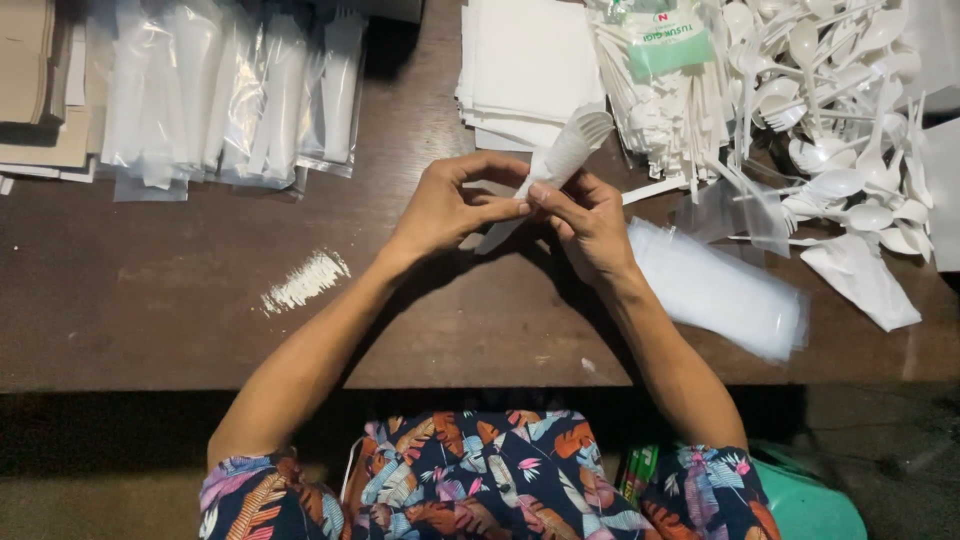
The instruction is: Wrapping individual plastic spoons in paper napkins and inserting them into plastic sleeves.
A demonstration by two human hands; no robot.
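Both hands are meeting over the brown worktop (180, 320): the left hand (445, 205) and right hand (590, 222) are pinching a napkin-wrapped plastic fork (560, 160) between their fingers, beside a stack of clear bags (720, 290).

A dark brown wooden bench (200, 300) with a matt, worn grain carries everything; near its middle left is a rough, chalky white scuff (305, 280). Along the far left edge lie glossy clear plastic packets (230, 95), beside matt tan cardboard sheets (30, 100) at the far left corner. At the far edge near the middle is a stack of matt white paper napkins (525, 70). The far right corner holds smooth, slightly shiny white plastic spoons and forks (840, 120). Near the right edge lies a pile of thin, filmy translucent plastic sleeves (720, 290). The bare left hand (445, 205) and right hand (590, 220) pinch a white plastic fork wrapped in soft matt paper (560, 160).
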